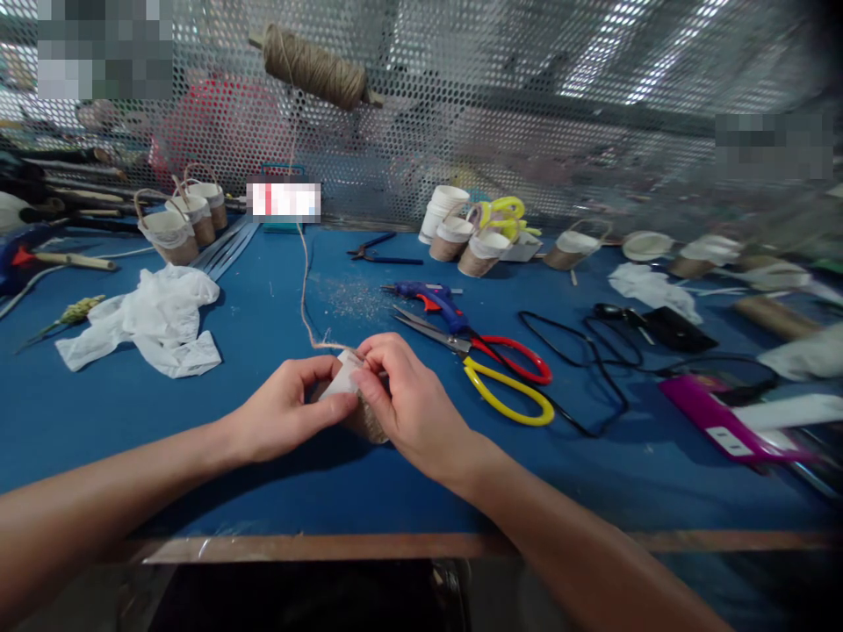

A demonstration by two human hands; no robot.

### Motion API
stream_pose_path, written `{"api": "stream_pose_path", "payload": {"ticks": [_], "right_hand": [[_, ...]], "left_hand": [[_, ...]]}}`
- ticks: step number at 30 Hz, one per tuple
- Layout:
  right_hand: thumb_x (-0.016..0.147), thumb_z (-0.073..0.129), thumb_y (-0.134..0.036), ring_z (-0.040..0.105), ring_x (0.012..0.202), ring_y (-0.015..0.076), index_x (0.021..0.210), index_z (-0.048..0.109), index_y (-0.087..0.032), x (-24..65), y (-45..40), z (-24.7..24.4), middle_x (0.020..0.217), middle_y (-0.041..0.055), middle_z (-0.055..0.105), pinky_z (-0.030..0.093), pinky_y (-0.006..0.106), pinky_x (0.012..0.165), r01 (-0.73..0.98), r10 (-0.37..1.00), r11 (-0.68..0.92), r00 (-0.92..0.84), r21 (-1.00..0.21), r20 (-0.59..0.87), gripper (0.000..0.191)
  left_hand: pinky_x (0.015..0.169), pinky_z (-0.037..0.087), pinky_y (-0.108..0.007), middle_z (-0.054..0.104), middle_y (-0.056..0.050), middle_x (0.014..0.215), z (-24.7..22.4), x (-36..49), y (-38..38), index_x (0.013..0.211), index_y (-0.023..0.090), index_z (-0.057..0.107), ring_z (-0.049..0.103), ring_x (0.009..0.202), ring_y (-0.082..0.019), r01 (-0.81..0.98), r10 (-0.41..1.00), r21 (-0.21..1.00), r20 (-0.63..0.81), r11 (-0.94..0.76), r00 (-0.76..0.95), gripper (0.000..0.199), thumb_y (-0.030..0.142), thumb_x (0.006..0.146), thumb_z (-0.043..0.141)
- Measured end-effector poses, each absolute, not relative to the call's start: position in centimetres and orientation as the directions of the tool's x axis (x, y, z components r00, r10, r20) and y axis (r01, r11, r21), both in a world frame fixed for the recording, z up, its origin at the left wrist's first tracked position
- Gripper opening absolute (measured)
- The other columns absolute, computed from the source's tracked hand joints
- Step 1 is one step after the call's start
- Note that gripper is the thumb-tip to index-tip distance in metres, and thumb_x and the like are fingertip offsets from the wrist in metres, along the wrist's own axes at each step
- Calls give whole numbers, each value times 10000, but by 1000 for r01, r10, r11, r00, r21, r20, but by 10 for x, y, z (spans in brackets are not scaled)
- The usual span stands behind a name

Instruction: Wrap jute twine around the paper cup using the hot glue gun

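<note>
Between my two hands, just above the blue table, is a small paper cup [371, 420] with a brown, twine-like covering and a white upper part. My left hand [290, 408] grips its left side, thumb across the white part. With thumb and fingers pinched, my right hand [412, 404] presses the twine [306, 298] against the cup's edge. That twine runs up from the cup to a spool [314, 70] mounted on the perforated metal panel. My fingers hide much of the cup.
Right of my hands lie scissors [507, 382] with red and yellow handles and a blue glue gun [431, 298]. Pliers [385, 253] lie farther back. Several basket-like cups [172, 235] stand at the back. White lace fabric [148, 320] lies left; a purple power strip [731, 421] sits right.
</note>
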State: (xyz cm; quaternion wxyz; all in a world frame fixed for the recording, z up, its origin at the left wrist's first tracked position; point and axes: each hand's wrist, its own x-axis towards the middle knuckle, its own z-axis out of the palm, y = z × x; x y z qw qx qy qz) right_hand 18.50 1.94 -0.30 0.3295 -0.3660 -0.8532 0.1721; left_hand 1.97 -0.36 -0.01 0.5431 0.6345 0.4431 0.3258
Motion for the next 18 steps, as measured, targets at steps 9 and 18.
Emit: {"api": "stream_pose_path", "payload": {"ticks": [9, 18], "right_hand": [[874, 426, -328, 577, 791, 176, 866, 442, -191, 190, 24, 3, 888, 77, 569, 484, 336, 692, 494, 749, 659, -504, -567, 430, 139], [845, 511, -247, 573, 958, 235, 939, 583, -111, 249, 107, 34, 968, 112, 627, 428, 375, 836, 944, 991, 19, 26, -329, 133, 180]], "left_hand": [[619, 373, -258, 469, 11, 657, -3, 20, -2, 680, 139, 502, 444, 640, -123, 107, 913, 994, -28, -17, 407, 158, 279, 742, 539], [762, 407, -316, 621, -62, 858, -10, 16, 2, 851, 123, 606, 538, 810, -190, 232, 925, 960, 61, -157, 375, 189, 277, 777, 525]]}}
